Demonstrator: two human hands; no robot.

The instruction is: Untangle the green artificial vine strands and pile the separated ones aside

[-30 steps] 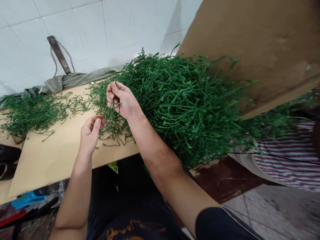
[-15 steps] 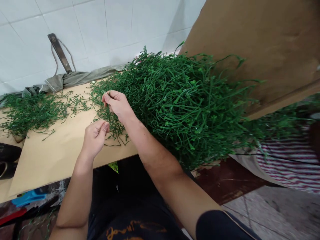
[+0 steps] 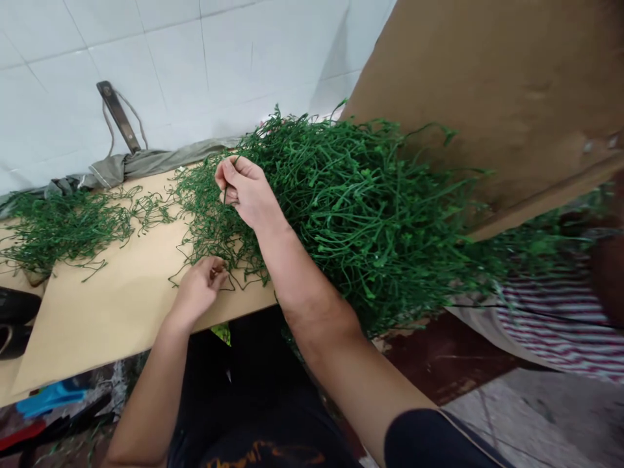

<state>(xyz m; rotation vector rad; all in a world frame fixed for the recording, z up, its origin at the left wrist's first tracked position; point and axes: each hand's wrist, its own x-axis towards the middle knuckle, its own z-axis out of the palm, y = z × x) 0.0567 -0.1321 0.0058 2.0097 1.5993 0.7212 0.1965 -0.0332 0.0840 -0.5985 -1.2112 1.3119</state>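
Note:
My right hand [image 3: 248, 192] is raised over the front of a large heap of thin green plastic-looking stems [image 3: 361, 201]. Its thumb and fingers are closed in a pinch on a thin green stem [image 3: 225, 194]. Lower and to the left, my left hand [image 3: 201, 286] is near the board's front edge, beside a few loose stems. Its fingers are curled in; whatever they hold, if anything, is too small to make out. A thinner spread of stems [image 3: 195, 192] lies between the hands and the wall.
A tan board [image 3: 107, 305] bears the stems, with a smaller pile [image 3: 63, 227] at its left. Behind stand a wooden-handled tool [image 3: 118, 117] and grey cloth [image 3: 160, 157] along the tiled wall. Large cardboard [image 3: 478, 97] leans at right. Dark tubes [image 3: 17, 322] lie left.
My right hand has moved right, with a stem now showing in its pinch. My left hand has moved slightly right and down, its fist loosening. The view has shifted a little.

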